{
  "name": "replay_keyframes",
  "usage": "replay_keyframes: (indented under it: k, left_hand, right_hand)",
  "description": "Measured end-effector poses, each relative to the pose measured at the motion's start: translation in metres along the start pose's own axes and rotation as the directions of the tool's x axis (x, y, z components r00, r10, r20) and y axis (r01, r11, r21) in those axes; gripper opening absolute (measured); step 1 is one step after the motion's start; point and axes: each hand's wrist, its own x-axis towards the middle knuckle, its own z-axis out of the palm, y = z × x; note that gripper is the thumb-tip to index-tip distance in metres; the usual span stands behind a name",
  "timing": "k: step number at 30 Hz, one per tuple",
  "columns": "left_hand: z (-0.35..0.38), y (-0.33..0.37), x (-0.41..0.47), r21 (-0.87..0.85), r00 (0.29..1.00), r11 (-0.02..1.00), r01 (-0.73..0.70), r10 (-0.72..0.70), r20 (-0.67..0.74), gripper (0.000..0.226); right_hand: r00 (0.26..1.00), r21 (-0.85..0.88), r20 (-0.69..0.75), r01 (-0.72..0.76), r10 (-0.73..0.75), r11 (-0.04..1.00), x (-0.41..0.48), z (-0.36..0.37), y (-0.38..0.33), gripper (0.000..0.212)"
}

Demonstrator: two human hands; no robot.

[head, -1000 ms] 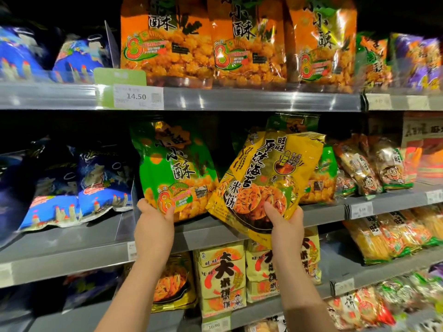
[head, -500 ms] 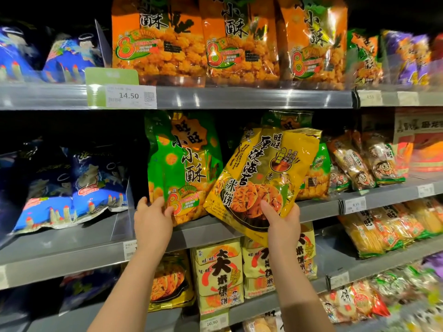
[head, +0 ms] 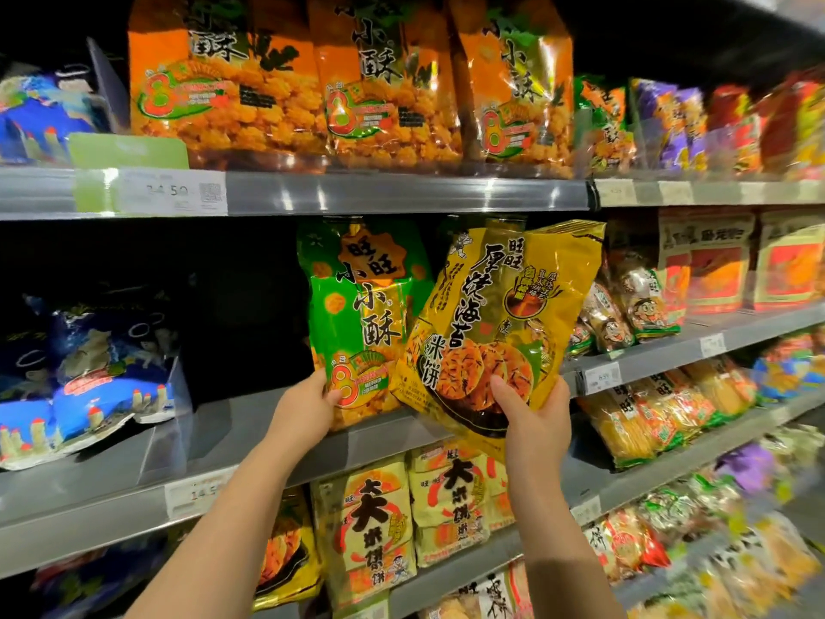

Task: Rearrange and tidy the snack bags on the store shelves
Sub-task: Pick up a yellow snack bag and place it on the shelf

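On the grey metal middle shelf (head: 250, 422), near the centre of the view, a glossy green plastic snack bag (head: 357, 314) stands upright with its bottom edge on the shelf's front part. Its face carries bold black characters, an orange starburst badge at twelve o'clock, a red figure eight at six o'clock and golden puffed pieces along the bottom. The left hand (head: 303, 406) has its grip closed on the bag's lower corner at seven o'clock, with the thumb on the front and the fingers round the side edge.

Just beside it at three o'clock, a glossy yellow plastic snack bag (head: 504, 314) is held off the shelf, tilted so its top leans toward one o'clock. It shows a column of large black characters, a dark red round emblem toward two o'clock and pictured round rice crackers flecked with dark strips near the bottom. Its left edge overlaps the green bag's lower right part, and its bottom hangs in front of the shelf's lip. The right hand (head: 533, 422) grips this bag at five o'clock, thumb pressed on the printed crackers and fingers behind.

Orange crinkled snack bags (head: 388, 82) line the upper shelf at twelve o'clock. Blue snack bags (head: 102, 377) lie slumped at nine o'clock. Pale yellow packs with black characters (head: 366, 524) stand on the lower shelf at six o'clock.
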Motion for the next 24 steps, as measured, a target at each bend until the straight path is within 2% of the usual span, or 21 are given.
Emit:
replay_keyframes:
  k: [3,6,12,16,18,21,24]
  left_hand:
    - [0.018,0.018,0.008,0.011,1.000,1.000,-0.013,0.013,0.026,0.028]
    - [0.029,0.031,0.017,0.091,1.000,0.996,-0.003,0.004,-0.007,0.022]
    - [0.036,0.033,0.018,0.128,0.999,0.991,0.045,-0.041,-0.033,0.033]
    - [0.038,0.041,0.001,0.119,0.979,0.982,0.148,-0.129,-0.156,0.040]
    - [0.038,0.047,-0.008,0.111,0.964,0.979,0.171,-0.143,-0.225,0.052]
    - [0.038,0.052,-0.021,0.121,0.944,0.985,0.120,-0.076,-0.320,0.067]
    - [0.039,0.054,-0.038,0.027,0.944,0.999,0.017,-0.007,-0.330,0.057]
  right_hand:
    - [0.999,0.011,-0.032,0.016,-0.016,1.000,0.009,-0.017,-0.004,0.031]
    - [0.998,0.012,-0.055,0.022,-0.021,1.000,0.016,-0.035,-0.008,0.034]
    - [0.992,-0.015,-0.122,0.026,-0.028,1.000,0.030,-0.062,-0.008,0.041]
    - [0.994,-0.016,-0.111,0.020,-0.022,1.000,0.026,-0.066,-0.008,0.046]
    - [0.996,-0.028,-0.093,0.004,-0.007,1.000,0.020,-0.068,-0.006,0.046]
    - [0.998,-0.027,-0.055,-0.010,0.008,1.000,0.007,-0.070,-0.008,0.043]
    - [0.999,0.004,-0.025,-0.034,0.034,0.999,-0.006,-0.077,-0.008,0.048]
